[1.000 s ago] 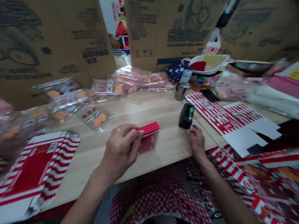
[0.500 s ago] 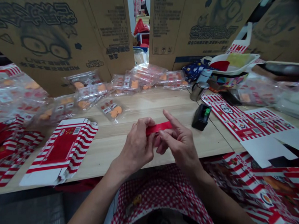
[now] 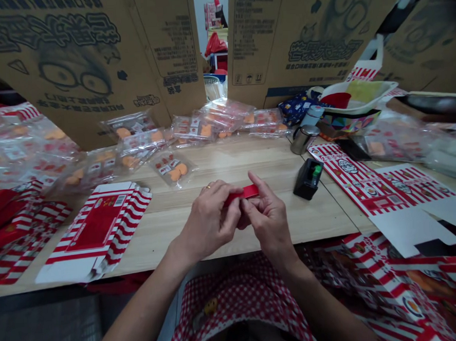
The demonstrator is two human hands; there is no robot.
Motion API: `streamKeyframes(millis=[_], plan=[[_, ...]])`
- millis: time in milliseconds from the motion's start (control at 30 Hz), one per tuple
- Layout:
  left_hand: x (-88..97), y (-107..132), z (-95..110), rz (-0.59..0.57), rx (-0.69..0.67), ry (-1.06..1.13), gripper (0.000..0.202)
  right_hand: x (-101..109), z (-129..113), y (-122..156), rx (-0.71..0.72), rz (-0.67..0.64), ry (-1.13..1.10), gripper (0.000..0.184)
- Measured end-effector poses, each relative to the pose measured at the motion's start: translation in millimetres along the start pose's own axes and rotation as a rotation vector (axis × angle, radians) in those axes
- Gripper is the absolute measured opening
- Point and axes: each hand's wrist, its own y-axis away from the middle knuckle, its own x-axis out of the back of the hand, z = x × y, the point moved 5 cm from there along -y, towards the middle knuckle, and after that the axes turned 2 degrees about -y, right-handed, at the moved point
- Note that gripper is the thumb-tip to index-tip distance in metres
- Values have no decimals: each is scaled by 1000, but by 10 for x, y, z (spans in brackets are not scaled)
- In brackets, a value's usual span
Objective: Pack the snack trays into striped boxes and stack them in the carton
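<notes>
Above the table's front edge, my left hand [image 3: 211, 218] and my right hand [image 3: 265, 212] meet around a small flat red strip [image 3: 250, 191], perhaps folded card. The left fingers wrap over its left end. On its right end, my right hand pinches from below with thumb and fingertips while the index finger points upward along it. Part of the strip is hidden behind the fingers. To the right of my hands stands a black tape dispenser [image 3: 305, 182] with a green core. Left of them lie flattened red-and-white striped boxes [image 3: 96, 225].
Clear packets with orange pieces [image 3: 174, 168] line the back of the table [image 3: 220, 163]. Tall brown cartons [image 3: 166, 45] stand behind them. A metal cup [image 3: 304, 138] is beyond the dispenser. Striped card sheets [image 3: 371, 182] lie at right; more striped packaging [image 3: 409, 288] is below the table edge.
My right hand has shifted slightly left and closed in on the strip, its thumb and index finger nearer the left hand. More of the left fingers now cover the strip. The view has moved slightly.
</notes>
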Motion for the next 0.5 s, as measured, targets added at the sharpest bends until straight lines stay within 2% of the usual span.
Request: streamKeyframes(millis=[100,200,367,433,500], plan=[[9,-96,-76,27,228,43,11,0,37,4,69,-20,56,73],[6,-163,-116,-45,323,90,12,-16,83,0,96,-15,70,73],[24,-199,-174,-95,247,146,13,5,119,-7,106,2,72,75],[8,-191,-150,-72,168,49,9,77,108,36,99,-1,95,77],[-42,-164,-54,-59,61,-145,10,152,88,76,121,-28,197,76]])
